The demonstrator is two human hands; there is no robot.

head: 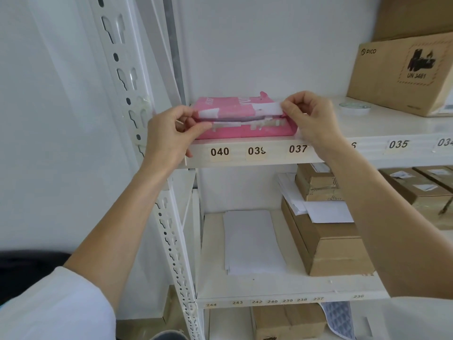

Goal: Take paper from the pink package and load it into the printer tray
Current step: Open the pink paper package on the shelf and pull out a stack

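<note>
A pink package [245, 130] of paper lies flat on the upper white shelf [367, 128], its torn front end facing me. My left hand [171, 133] pinches the left corner of the wrapper's front flap. At the right corner, my right hand [311, 116] pinches the white torn flap and lifts it slightly. A thin dark gap shows under the raised flap, and I cannot make out the sheets inside. No printer or tray is in view.
A perforated white upright [127, 94] stands left of the package. A brown PICO carton [402, 74] and a tape roll [354, 107] sit to the right on the same shelf. Below lie loose white sheets [252, 241] and several cardboard boxes [326, 244].
</note>
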